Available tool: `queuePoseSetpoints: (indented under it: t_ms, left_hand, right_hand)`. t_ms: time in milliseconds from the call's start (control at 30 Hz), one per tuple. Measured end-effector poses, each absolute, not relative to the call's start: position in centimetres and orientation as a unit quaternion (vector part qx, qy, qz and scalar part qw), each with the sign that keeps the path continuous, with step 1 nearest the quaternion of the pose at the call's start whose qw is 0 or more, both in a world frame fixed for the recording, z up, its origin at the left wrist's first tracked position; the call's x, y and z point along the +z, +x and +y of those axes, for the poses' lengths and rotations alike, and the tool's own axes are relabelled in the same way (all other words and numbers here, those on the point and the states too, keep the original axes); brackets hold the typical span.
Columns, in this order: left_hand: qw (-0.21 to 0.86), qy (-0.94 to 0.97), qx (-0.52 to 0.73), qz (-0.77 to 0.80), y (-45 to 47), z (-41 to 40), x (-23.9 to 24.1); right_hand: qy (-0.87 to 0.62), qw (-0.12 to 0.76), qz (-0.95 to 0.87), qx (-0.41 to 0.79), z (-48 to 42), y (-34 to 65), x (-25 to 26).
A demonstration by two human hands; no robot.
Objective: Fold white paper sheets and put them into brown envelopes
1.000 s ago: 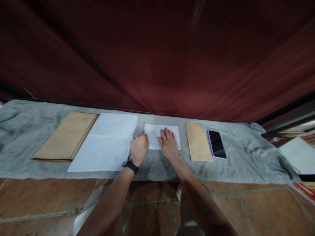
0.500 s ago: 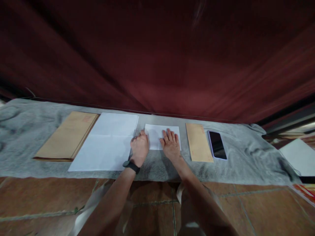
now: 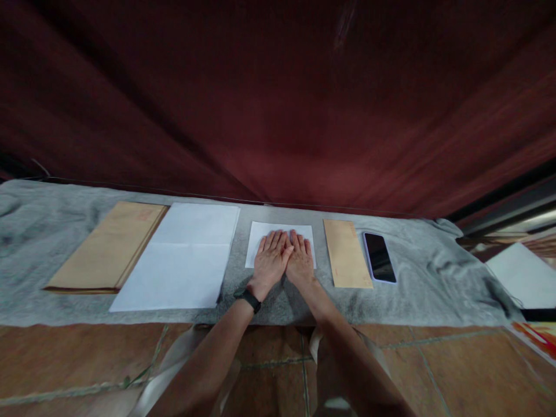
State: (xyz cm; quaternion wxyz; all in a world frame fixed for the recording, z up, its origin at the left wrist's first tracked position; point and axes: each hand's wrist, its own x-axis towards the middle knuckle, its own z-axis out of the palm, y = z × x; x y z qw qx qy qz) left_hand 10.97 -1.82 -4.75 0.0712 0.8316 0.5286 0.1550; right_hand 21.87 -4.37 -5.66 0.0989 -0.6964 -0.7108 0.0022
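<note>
Your left hand (image 3: 268, 260) and right hand (image 3: 300, 263) lie flat—palms down, grasping nothing—on the small white paper (image 3: 257, 233), midway along the grey cloth (image 3: 425, 278). It looks folded already; the white stack (image 3: 182, 260) lies unfolded, the brown envelope (image 3: 347, 255) apart.

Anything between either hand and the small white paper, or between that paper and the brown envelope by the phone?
Nothing visible. The left hand and right hand both rest on the small white paper; between it and the brown envelope only grey cloth shows.
</note>
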Motion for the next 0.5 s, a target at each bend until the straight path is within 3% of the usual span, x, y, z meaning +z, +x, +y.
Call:
queuePoseSetpoints:
  t_ms: [500]
  left_hand:
    - [0.016, 0.791, 0.115, 0.601, 7.6, -1.0, -5.3]
  right_hand:
    - [-0.74, 0.179, -0.646, -0.055, -4.9, 25.7, -7.5]
